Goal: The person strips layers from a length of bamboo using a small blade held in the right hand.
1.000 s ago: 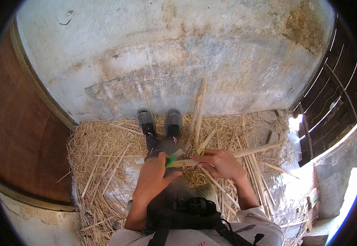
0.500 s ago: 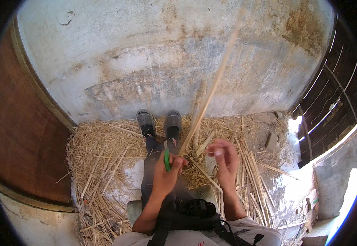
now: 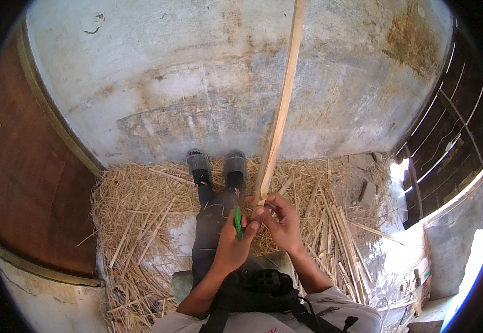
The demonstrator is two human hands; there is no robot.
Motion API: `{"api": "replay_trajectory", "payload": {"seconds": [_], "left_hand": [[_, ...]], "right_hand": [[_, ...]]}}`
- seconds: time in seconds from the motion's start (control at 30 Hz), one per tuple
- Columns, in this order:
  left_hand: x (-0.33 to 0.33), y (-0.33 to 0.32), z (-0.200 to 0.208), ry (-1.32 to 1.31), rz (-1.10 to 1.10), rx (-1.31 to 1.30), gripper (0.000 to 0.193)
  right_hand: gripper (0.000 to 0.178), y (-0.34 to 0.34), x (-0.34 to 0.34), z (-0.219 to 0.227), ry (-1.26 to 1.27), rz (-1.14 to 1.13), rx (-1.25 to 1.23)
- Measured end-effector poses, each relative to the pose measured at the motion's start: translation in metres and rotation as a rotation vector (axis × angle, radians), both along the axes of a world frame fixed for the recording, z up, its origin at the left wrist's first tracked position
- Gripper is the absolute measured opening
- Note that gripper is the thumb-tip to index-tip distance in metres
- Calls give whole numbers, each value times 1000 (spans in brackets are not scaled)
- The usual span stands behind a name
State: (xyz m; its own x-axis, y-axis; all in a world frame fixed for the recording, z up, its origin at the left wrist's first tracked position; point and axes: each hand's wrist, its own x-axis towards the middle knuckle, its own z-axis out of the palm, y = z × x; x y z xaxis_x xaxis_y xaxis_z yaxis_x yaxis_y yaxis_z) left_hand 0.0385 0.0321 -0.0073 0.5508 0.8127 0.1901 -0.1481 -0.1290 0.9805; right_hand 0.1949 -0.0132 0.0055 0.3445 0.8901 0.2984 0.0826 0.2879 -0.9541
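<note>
A long pale strip of split bamboo or wood [image 3: 279, 122] rises from my hands, up past the wall and out of the top of the view. My right hand [image 3: 284, 227] is closed on its near end, thumb on top and fingers curled around from the right. Closed around a green-handled knife [image 3: 238, 222], my left hand [image 3: 231, 245] sits close by on the left, its fingertips meeting the strip's end. A thin blade seems to point away from me past the handle. Whether the left fingers also pinch the strip is hidden.
Loose straw and shavings [image 3: 136, 194] cover the floor around my dark shoes [image 3: 199, 162]. Several split strips [image 3: 344, 244] lie in a bundle on the right, near a brick-like block [image 3: 367, 194]. A stained wall [image 3: 197, 83] stands ahead, a brown door-like panel [image 3: 41, 166] at left.
My right hand has come in from the right and closed on the strip's near end. The strip has swung more upright, its far part shifting left. My left hand has moved slightly right with the knife.
</note>
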Motion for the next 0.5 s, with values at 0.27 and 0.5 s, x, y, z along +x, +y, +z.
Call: {"api": "replay_trajectory", "payload": {"seconds": [0.27, 0.5], "left_hand": [[-24, 31, 2, -2, 90, 15, 31], [-5, 48, 12, -269, 43, -50, 33]], "right_hand": [[21, -7, 24, -6, 251, 7, 11], [39, -22, 10, -32, 355, 176, -221]]}}
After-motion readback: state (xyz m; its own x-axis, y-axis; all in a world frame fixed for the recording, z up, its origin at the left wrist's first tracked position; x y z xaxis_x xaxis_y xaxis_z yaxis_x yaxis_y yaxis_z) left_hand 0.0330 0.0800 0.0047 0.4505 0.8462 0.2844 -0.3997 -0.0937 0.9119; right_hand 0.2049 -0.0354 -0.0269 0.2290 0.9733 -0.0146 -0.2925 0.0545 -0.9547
